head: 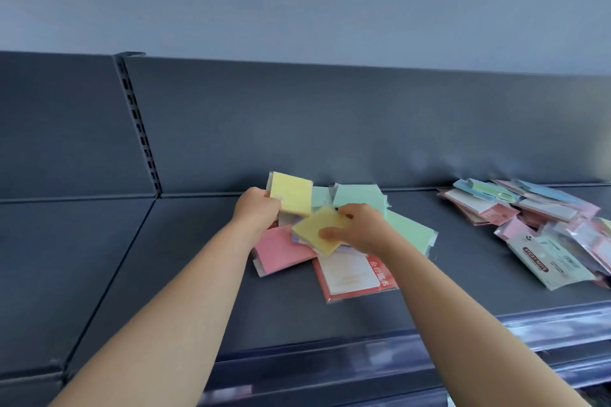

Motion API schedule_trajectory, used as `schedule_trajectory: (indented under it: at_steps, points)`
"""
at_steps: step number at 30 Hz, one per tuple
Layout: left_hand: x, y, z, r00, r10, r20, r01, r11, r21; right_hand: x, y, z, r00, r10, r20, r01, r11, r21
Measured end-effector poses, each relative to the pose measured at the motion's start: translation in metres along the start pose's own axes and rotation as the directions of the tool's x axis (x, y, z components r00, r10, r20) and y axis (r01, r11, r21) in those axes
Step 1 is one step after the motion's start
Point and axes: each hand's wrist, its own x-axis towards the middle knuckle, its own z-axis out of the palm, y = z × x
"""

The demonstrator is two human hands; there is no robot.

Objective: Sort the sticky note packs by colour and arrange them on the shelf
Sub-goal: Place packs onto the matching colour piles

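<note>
Both hands are in over the shelf [198,258], working the middle heap. The left hand [256,210] has its fingers [271,208] curled round a yellow pack [292,193], pinching it by the left edge and holding it up on end, face to the camera, just in front of the back panel [330,125]. The right hand [362,230] grips a second yellow pack [317,228], thumb pressed on top near the lower corner and fingers wrapped over the far edge. This one is tilted, nearly flat, and raised above the heap. The two yellow packs are very close, but I cannot tell whether they touch.

Under the hands, a pink pack [281,251] lies flat at the left, partly beneath the left wrist. A mint pack [358,196] sits at the back by the panel. A green pack [411,236] is off to the right, half hidden by the right hand. A red-edged pack [355,277] lies nearest the front, white in the middle. All of these overlap loosely. Well apart on the right, a second pile [545,228] of pink, blue and green packs in clear wrappers sprawls to the frame edge.
</note>
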Motion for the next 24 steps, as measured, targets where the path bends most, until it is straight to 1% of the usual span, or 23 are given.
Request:
schedule_trajectory:
  at_steps: [4,7,10,11,14,16,19,24]
  points:
    - [-0.007,-0.003,-0.018,0.996,0.027,-0.082,-0.034,0.995,-0.092,0.000,-0.006,0.000,0.998,0.041,-0.038,-0.040,0.998,0.045]
    - [-0.015,-0.006,-0.032,0.997,0.030,-0.074,-0.048,0.967,-0.249,-0.005,-0.012,-0.003,0.997,0.061,-0.038,-0.052,0.977,0.205]
    - [-0.023,-0.010,-0.045,0.999,0.018,-0.027,-0.027,0.932,-0.362,-0.008,-0.022,-0.003,0.992,0.039,-0.117,-0.003,0.956,0.294]
    - [-0.026,-0.012,-0.048,1.000,0.022,-0.003,-0.022,0.932,-0.363,-0.008,-0.025,-0.002,0.987,0.041,-0.153,0.010,0.947,0.321]
    - [-0.031,-0.022,-0.054,0.998,0.044,0.048,-0.029,0.960,-0.280,-0.013,-0.036,0.001,0.973,0.077,-0.217,0.030,0.892,0.451]
    - [-0.036,-0.028,-0.057,0.996,0.034,0.081,-0.012,0.966,-0.259,-0.019,-0.045,0.006,0.972,0.089,-0.215,0.042,0.843,0.536]
    - [-0.042,-0.032,-0.060,0.995,0.018,0.103,0.008,0.968,-0.250,-0.027,-0.056,0.014,0.977,0.086,-0.193,0.053,0.785,0.618]
    - [-0.053,-0.038,-0.072,0.996,0.034,0.088,-0.011,0.967,-0.255,-0.046,-0.071,0.032,0.987,0.071,-0.141,0.056,0.677,0.734]
